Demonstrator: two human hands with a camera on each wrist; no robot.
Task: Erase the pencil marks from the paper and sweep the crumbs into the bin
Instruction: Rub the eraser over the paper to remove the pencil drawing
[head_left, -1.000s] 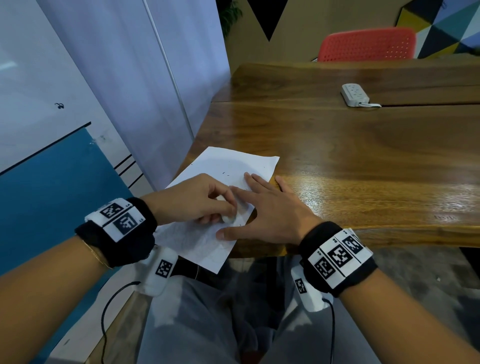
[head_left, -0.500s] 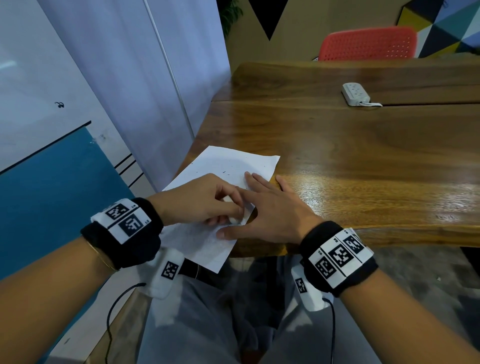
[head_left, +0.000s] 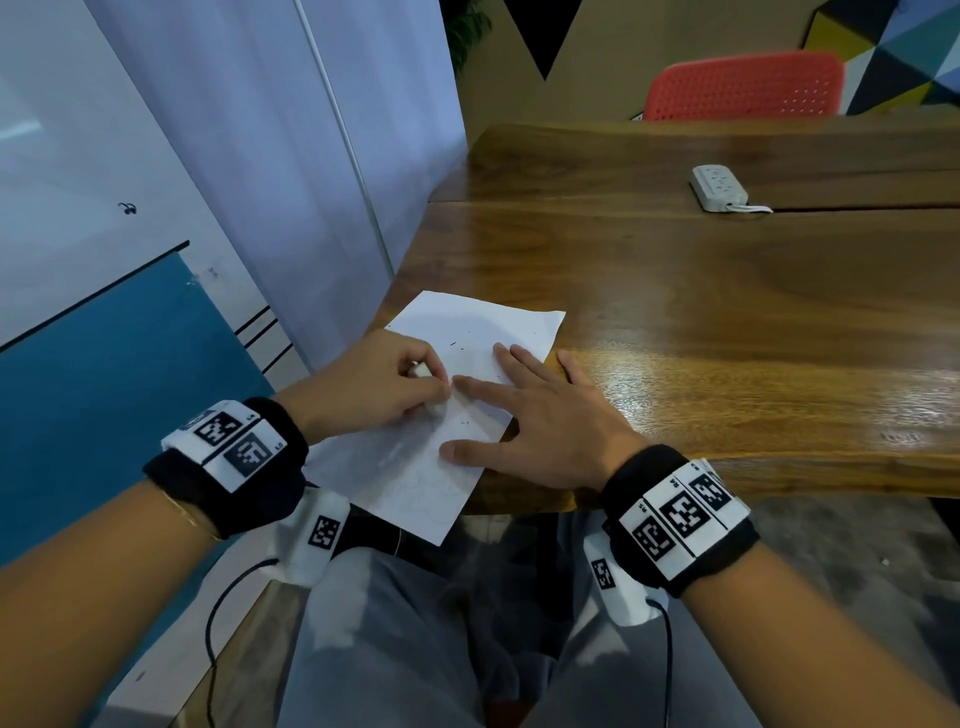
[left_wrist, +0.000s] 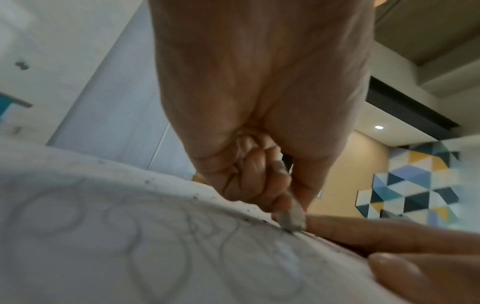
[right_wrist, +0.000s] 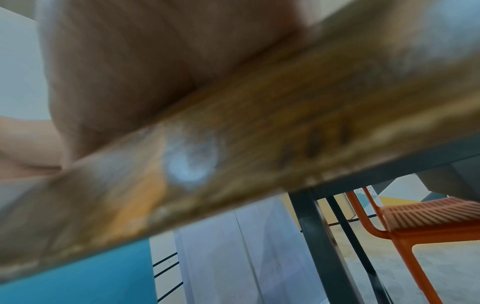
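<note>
I'm pinching the eraser (left_wrist: 292, 219) in my left hand (head_left: 371, 384), fingers curled tight round it, its tip pressing on the paper (head_left: 470, 327) right beside my right index finger. My right hand (head_left: 545, 426) is lying flat with fingers spread, holding the sheet down at the near left corner of the table (head_left: 727, 332); near edge of the sheet is overhanging. Faint pencil loops (left_wrist: 145, 236) are showing under my wrist, dark crumbs (left_wrist: 196, 197) scattered around the eraser. Bin isn't showing in any view

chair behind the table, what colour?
Red-orange, with a perforated back; the chair shows best in the head view, beyond the far edge of the wooden table.
</note>
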